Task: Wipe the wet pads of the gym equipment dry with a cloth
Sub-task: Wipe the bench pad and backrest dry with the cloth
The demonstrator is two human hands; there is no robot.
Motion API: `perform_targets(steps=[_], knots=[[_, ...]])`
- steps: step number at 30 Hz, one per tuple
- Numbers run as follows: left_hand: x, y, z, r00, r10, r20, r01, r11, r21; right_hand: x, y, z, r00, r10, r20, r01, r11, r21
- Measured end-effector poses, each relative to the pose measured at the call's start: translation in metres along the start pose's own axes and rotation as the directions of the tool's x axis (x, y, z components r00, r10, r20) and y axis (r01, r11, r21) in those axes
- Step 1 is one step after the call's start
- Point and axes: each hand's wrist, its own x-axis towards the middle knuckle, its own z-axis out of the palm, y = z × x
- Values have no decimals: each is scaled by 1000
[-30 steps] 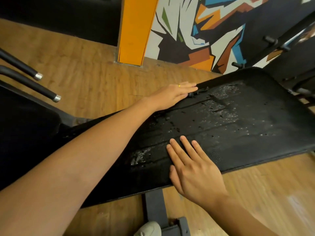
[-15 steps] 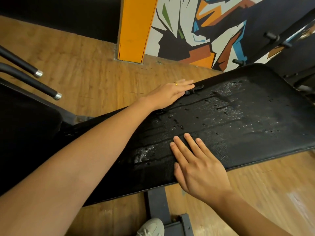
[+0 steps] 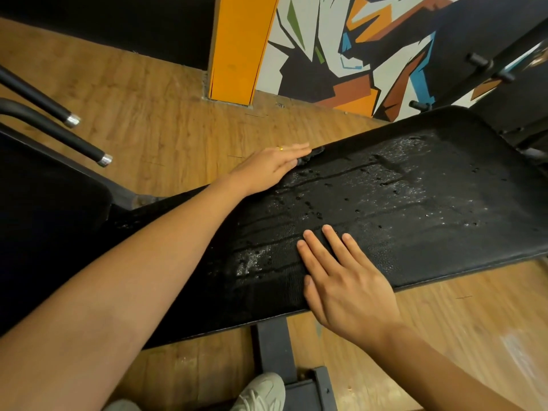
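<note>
The long black pebble-grained vinyl pad [image 3: 444, 247] ran from near left to far right, with water beads [image 3: 400, 179] scattered across its middle and far-right stretch. A small dark crumpled cloth [image 3: 311, 155] (barely showing) sat at its far edge. The left hand [image 3: 267, 170] pressed that cloth with straight fingers, so the wet stretch lay to its right along the pad's length. The right hand [image 3: 347, 280] rested flat, spread and empty, on the near edge, over the brown wood-plank floor [image 3: 148, 129].

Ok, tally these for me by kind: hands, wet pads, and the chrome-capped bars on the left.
2 hands: left hand, right hand
1 wet pad
2 chrome-capped bars
Total: 5
</note>
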Motion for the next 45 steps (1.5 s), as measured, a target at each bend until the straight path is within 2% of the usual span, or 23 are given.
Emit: perform_targets(steps=[3, 9, 13, 17, 24, 29, 34, 39, 41, 45], knots=[[-18, -12, -6, 1000, -2, 2, 2, 1000, -5, 0, 0, -1, 1000, -4, 3, 4, 1000, 1], [-96, -86, -17, 985, -162, -51, 163, 986, 15, 0, -1, 1, 1000, 12, -4, -12, 1000, 17], [-133, -99, -21, 980, -186, -77, 189, 981, 41, 0, -1, 0, 1000, 15, -9, -15, 1000, 26], [-125, -95, -20, 978, -194, -81, 198, 979, 49, 1, -1, 0, 1000, 18, -2, -18, 1000, 24], [-88, -76, -14, 994, -104, -31, 106, 993, 48, 2, -2, 2, 1000, 20, -13, -20, 999, 25], [-139, -107, -27, 980, -198, -33, 200, 978, 57, 1, -3, 2, 999, 24, -26, -23, 999, 36], [-197, -136, -38, 906, -418, -73, 420, 907, 28, 1, -3, 0, 1000, 25, -1, -24, 999, 43], [-196, -140, -35, 891, -447, -79, 449, 894, 0, 5, -11, -13, 996, 38, 75, -42, 997, 61], [-198, -144, -34, 890, -449, -81, 450, 893, -8, 15, -32, -19, 997, 50, 61, -57, 992, 110], [-200, -146, -28, 871, -474, -128, 472, 880, -44, 45, -94, -16, 1000, -21, 23, 15, 975, 220]])
